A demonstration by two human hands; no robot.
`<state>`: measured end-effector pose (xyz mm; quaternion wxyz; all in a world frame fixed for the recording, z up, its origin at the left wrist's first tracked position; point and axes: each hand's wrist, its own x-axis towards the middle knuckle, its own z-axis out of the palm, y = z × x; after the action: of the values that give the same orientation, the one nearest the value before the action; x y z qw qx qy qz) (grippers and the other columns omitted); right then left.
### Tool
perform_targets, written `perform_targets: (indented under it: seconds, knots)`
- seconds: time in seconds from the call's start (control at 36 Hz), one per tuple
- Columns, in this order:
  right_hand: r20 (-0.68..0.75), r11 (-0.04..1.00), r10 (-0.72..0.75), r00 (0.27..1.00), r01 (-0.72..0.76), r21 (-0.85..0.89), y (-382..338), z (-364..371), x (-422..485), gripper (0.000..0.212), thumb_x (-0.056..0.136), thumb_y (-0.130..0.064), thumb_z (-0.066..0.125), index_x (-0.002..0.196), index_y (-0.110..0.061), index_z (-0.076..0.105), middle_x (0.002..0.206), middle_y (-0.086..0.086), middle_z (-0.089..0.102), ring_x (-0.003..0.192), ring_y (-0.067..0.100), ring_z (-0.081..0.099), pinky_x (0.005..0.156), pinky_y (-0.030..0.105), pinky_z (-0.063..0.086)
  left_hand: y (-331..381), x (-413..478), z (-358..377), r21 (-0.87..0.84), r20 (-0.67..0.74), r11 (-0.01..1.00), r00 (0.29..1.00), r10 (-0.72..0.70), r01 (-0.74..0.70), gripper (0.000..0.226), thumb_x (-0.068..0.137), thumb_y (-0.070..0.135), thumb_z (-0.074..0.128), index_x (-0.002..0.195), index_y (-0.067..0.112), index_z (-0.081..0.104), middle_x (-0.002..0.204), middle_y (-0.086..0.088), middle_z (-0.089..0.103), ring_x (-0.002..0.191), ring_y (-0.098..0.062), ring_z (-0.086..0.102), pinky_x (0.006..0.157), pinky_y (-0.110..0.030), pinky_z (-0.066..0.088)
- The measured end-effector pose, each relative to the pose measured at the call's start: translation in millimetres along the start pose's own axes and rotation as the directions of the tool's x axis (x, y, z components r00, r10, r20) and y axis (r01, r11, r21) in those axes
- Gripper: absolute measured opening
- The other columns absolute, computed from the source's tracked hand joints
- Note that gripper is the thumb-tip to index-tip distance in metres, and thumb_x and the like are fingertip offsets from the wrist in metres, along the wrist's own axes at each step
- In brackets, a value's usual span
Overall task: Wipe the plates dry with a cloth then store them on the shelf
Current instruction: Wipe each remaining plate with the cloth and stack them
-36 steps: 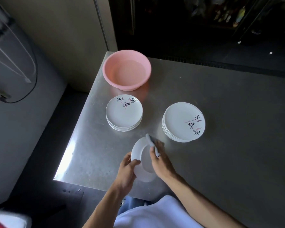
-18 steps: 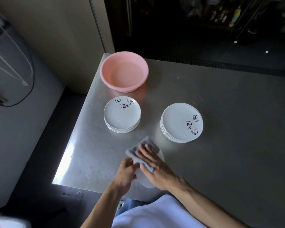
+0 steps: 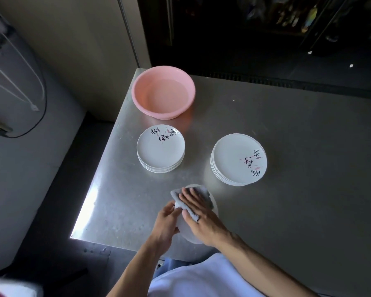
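Observation:
I hold a white plate [image 3: 186,233] above the near edge of the steel table [image 3: 287,189]. My left hand [image 3: 166,220] grips its left rim. My right hand [image 3: 201,217] lies flat on a grey cloth [image 3: 193,197], pressing it against the plate's face with the fingers stretched out. The cloth and hand hide most of the plate. Two stacks of white plates with ink lettering stand farther back: a left stack [image 3: 160,151] and a right stack [image 3: 238,159].
A pink plastic basin [image 3: 163,92] holding water sits at the table's far left corner. The table's left edge drops to a dark floor. A wall with cables is at the left, and dark shelving stands behind the table.
My right hand moved from the plate's far rim, where it held the bunched cloth, to lie flat on the cloth across the plate's face. The plate has tipped flatter.

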<state>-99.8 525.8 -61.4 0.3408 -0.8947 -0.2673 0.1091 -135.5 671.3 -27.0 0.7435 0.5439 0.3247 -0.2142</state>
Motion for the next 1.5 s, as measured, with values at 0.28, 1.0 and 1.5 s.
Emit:
perform_targets:
  seconds: [0.28, 1.0, 1.5]
  knots:
    - [0.068, 0.99, 0.124, 0.99, -0.119, -0.073, 4.0, -4.2, 9.8, 0.061, 0.108, -0.048, 0.013, 0.155, -0.014, 0.031, 0.161, 0.005, 0.033, 0.15, 0.027, 0.029, 0.122, 0.04, 0.018, -3.4, -2.7, 8.8, -0.038, 0.006, 0.999, 1.0, 0.015, -0.015, 0.018, 0.104, 0.014, 0.058, 0.12, 0.013, 0.066, 0.111, -0.01, 0.076, 0.097, -0.021, 0.071, 0.079, -0.039, 0.057]
    - [0.052, 0.91, 0.384, 0.922, -0.388, 0.145, -1.5, -28.0, 16.5, 0.055, 0.107, -0.036, 0.023, 0.157, -0.015, 0.025, 0.163, 0.005, 0.026, 0.152, 0.024, 0.017, 0.125, 0.034, 0.009, 8.9, -7.4, 2.6, 0.055, 0.06, 0.998, 0.998, -0.006, 0.002, 0.026, 0.105, 0.018, 0.057, 0.126, 0.022, 0.071, 0.121, -0.009, 0.075, 0.108, -0.024, 0.07, 0.093, -0.053, 0.06]
    - [0.028, 0.959, 0.058, 0.998, -0.063, 0.277, -26.3, -31.9, 2.8, 0.045, 0.108, -0.031, 0.031, 0.153, -0.031, 0.032, 0.16, -0.006, 0.029, 0.151, 0.014, 0.019, 0.123, 0.03, 0.015, 11.0, -8.9, 9.0, 0.046, 0.051, 0.998, 0.998, 0.048, -0.05, 0.026, 0.098, 0.016, 0.06, 0.122, 0.017, 0.071, 0.114, -0.01, 0.077, 0.108, -0.028, 0.072, 0.091, -0.049, 0.06]
